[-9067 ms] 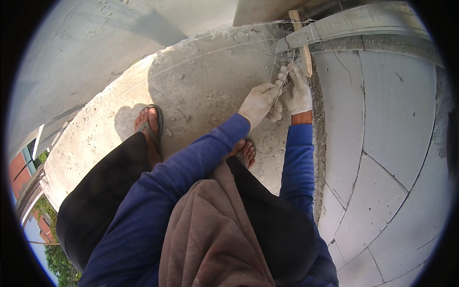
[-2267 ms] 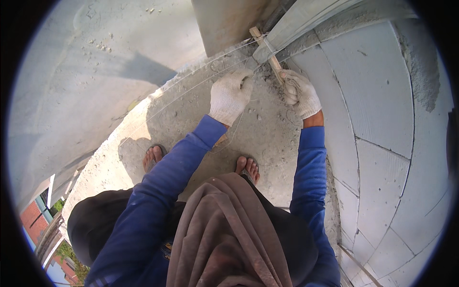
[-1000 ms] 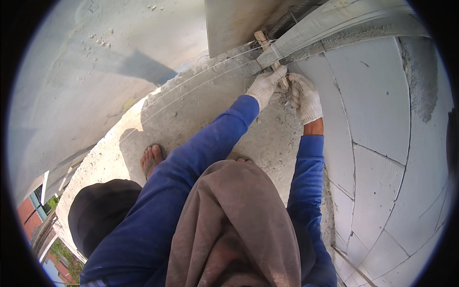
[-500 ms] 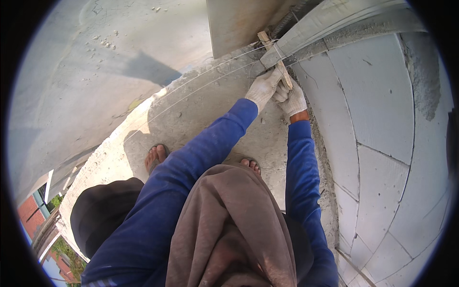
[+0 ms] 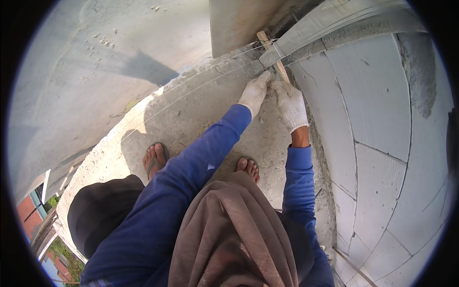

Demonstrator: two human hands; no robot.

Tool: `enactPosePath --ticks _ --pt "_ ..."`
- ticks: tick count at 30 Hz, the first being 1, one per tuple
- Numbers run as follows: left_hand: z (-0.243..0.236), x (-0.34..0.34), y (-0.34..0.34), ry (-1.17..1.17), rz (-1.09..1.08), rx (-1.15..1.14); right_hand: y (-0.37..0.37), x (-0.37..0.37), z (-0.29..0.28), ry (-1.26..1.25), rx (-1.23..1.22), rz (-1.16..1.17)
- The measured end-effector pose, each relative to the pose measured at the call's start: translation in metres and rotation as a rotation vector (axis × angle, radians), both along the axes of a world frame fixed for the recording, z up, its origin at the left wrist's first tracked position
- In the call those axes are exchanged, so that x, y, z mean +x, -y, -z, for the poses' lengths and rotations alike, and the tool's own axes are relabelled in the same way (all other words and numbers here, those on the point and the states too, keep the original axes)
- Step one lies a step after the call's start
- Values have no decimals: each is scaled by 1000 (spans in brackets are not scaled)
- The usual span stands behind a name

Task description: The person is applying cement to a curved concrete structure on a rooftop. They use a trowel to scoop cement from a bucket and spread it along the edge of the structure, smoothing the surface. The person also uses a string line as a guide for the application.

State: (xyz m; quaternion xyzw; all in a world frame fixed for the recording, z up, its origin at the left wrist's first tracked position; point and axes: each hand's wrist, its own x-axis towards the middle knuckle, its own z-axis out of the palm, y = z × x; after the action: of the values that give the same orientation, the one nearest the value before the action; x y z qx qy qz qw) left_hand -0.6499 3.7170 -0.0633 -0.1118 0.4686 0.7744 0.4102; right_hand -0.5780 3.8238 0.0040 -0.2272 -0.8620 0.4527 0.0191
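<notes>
A narrow wooden stick slants down beside the end of a pale beam, with thin string tied around its upper part. White knitted gloves cover both hands. My right hand is closed around the stick's lower end, which its fingers hide. Just to the left, my left hand has its thumb and fingers pressed together near the beam's corner. Whatever lies in that pinch is too small to make out. Thin wire sticks out close to the stick.
A wall of large pale blocks rises on the right. At the upper left stands a smooth grey panel. My sandalled feet are on a rough concrete ledge, whose left edge drops toward buildings and greenery below. String stretches along the ledge.
My left hand has drawn back a little to the left, away from the stick. My right hand has turned and now covers the stick's lower end, which showed before.
</notes>
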Motion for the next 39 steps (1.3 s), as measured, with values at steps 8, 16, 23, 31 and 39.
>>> enactPosePath --ticks 8,16,23,31,39 --pt "-10 1 -13 -163 137 23 -85 -8 15 -6 -1175 273" --pt "-20 3 6 -109 110 58 -23 -5 97 -161 -1591 478" --pt "-3 -1 17 -355 -11 -123 32 7 56 -245 -78 150" --pt "2 21 26 -233 -11 -225 -46 -8 20 -35 -461 429" --pt "16 25 36 -310 -45 -287 17 12 80 -180 76 281"
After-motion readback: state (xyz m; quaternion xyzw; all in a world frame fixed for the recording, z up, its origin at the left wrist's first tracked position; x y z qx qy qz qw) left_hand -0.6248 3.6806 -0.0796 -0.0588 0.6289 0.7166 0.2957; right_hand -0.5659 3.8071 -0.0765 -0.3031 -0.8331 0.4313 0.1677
